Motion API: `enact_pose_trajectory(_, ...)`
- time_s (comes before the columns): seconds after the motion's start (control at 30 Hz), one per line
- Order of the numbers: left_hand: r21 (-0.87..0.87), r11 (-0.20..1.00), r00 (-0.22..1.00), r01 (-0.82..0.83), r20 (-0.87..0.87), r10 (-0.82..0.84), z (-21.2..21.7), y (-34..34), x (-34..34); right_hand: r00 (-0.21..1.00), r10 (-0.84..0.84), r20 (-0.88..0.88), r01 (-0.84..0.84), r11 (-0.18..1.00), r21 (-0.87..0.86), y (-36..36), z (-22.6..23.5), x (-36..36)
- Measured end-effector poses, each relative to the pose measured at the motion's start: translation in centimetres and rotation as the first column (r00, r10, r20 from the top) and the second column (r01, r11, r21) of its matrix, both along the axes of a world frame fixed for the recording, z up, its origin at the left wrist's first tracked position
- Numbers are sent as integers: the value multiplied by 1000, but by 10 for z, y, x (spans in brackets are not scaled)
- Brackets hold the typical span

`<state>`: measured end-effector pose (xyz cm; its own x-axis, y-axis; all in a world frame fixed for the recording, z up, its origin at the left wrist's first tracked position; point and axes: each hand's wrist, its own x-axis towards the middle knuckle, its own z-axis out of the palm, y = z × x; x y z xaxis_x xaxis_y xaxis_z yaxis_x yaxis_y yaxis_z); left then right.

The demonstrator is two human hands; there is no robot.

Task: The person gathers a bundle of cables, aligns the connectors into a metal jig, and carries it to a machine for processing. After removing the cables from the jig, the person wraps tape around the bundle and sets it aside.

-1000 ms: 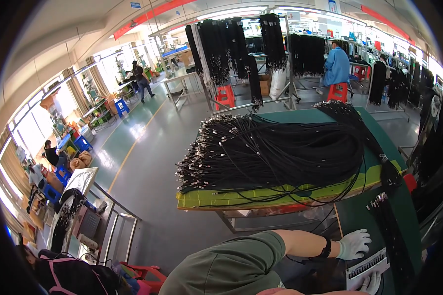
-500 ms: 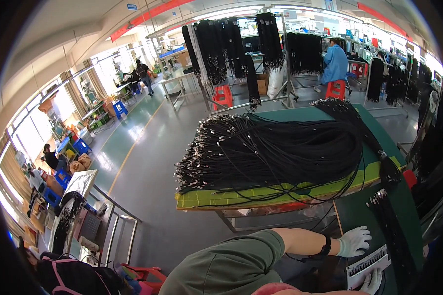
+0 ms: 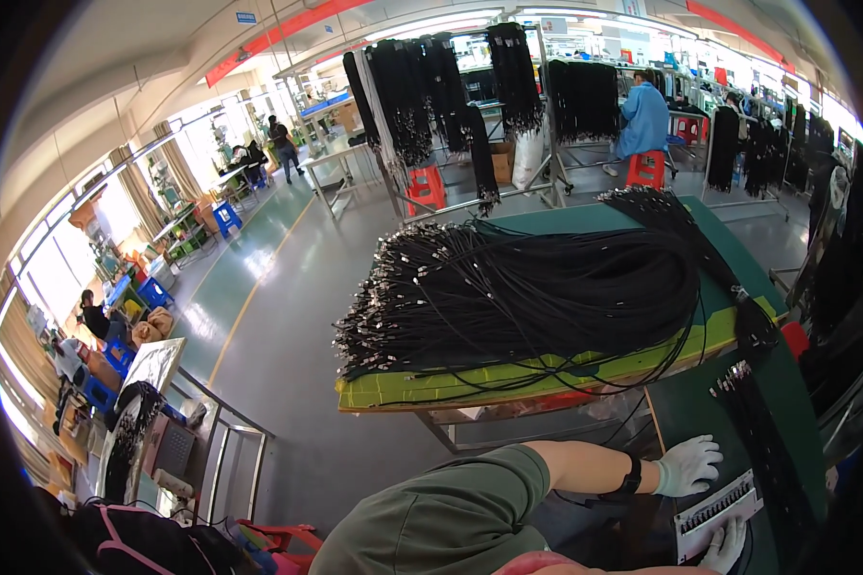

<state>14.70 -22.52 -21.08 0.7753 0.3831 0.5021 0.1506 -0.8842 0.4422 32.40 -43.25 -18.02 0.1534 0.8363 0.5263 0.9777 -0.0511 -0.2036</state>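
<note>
White-gloved left hand (image 3: 686, 465) rests fingers loosely spread on the green table (image 3: 714, 407), just above a grey slotted fixture (image 3: 717, 516). Right hand (image 3: 724, 546) grips the fixture's lower edge, fingers curled. Black cables (image 3: 537, 292) heaped behind.

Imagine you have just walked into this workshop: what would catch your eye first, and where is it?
First, the big heap of black cables with metal ends, spread over a yellow-green board on the green table at centre. Behind it, more black cable bundles hang from racks, near a person in blue seated on a red stool. At the lower right, the white-gloved left hand rests on the table above a white slotted fixture, which the right hand touches.
</note>
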Motion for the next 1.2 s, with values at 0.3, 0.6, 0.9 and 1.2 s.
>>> enact_pose_trajectory(0.3,38,999,998,-13,59,11,5,-1,-6,998,-43,-49,43,999,-4,1,-9,0)
enact_pose_trajectory(0.6,89,995,996,49,66,-55,14,3,-6,968,-127,-217,131,991,7,-7,-35,11)
enact_pose_trajectory(0.9,153,984,996,89,-14,-88,28,4,-16,993,-78,-92,94,977,190,8,6,-18)
enact_pose_trajectory(1.2,199,979,999,42,17,-46,20,5,-12,983,-140,-121,160,971,180,2,-3,-15)
